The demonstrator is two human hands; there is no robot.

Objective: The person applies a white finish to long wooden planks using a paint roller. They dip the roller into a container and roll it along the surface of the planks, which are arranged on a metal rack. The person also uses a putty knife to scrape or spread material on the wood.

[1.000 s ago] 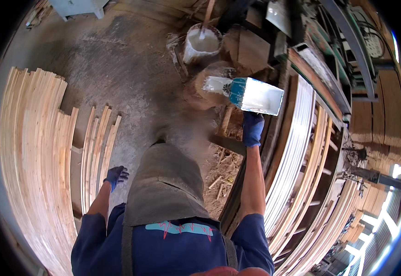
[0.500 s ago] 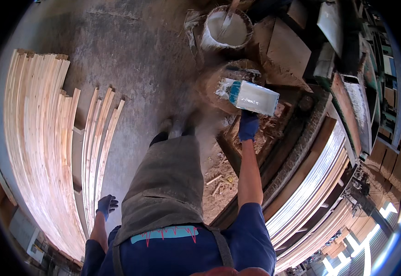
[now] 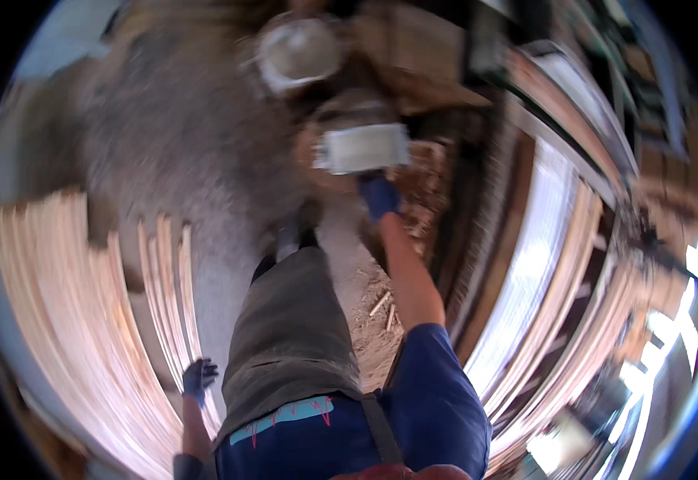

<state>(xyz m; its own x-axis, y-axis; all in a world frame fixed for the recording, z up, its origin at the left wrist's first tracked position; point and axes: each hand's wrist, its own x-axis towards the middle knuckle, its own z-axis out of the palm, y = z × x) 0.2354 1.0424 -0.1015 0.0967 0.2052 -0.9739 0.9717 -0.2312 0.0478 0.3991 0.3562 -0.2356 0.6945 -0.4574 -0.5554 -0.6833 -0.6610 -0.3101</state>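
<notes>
My right hand (image 3: 379, 197), in a dark blue glove, is stretched forward. It is closed at the near side of a rectangular white container (image 3: 363, 150), which seems to hold a pale liquid; motion blurs its edges, and my fingers are partly hidden. Just beyond and to the left stands a round white bucket (image 3: 299, 53) with pale contents, also smeared. Low on the left, my left hand (image 3: 199, 378) wears a similar glove. It hangs empty, fingers loosely apart, close to the thin wooden strips (image 3: 169, 276).
A large stack of long pale boards (image 3: 69, 320) fills the left side. Long boards and silvery lengths (image 3: 525, 264) lie along the right. Wood scraps and shavings (image 3: 381, 316) cover the ground beside my apron (image 3: 293, 320). Grey floor (image 3: 181, 144) stretches ahead.
My view has swung, so bucket, container and right hand now appear farther left, while the left-hand boards sit lower. The right hand still holds the container; the left hand remains empty.
</notes>
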